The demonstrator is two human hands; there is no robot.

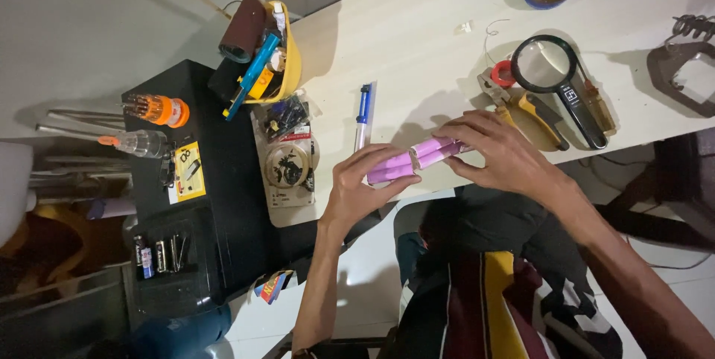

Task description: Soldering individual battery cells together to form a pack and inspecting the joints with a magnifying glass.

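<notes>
Two hands hold one pack of pink cylinder cells [417,159] above the near edge of the desk [417,46] — left hand [363,184] grips its left end, right hand [500,152] closes over its right end, near the magnifying glass [555,76].

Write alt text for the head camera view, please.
Two hands, left hand and right hand, hold a row of pink batteries over a pale table. A magnifying glass and pliers lie nearby.

bare tabletop [417,39] ahead, pliers [521,106] right
</notes>
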